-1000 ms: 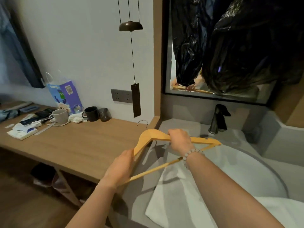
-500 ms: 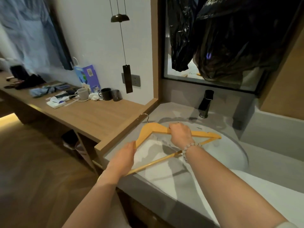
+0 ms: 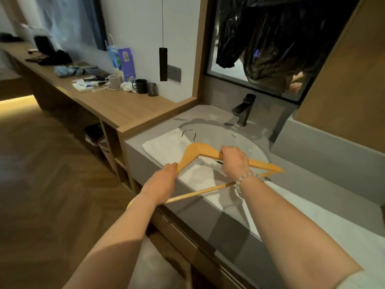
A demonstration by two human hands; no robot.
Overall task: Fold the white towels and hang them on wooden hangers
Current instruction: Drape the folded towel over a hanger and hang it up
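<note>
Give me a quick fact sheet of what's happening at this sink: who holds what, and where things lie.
Left hand: grips the left end of the wooden hanger
Right hand: grips the hanger's right shoulder from above
Hanger load: none yet
White towel: folded, lying on the counter under the hanger's hook
Faucet: dark, behind the basin

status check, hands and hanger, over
Left hand grips hanger left end, right hand its right shoulder. White towel flat on counter, unhung. Nothing blocking.

hanger (image 3: 200, 152) lowered twd sink (image 3: 241, 140); hook (image 3: 189, 133) now over towel (image 3: 164, 149).
</note>
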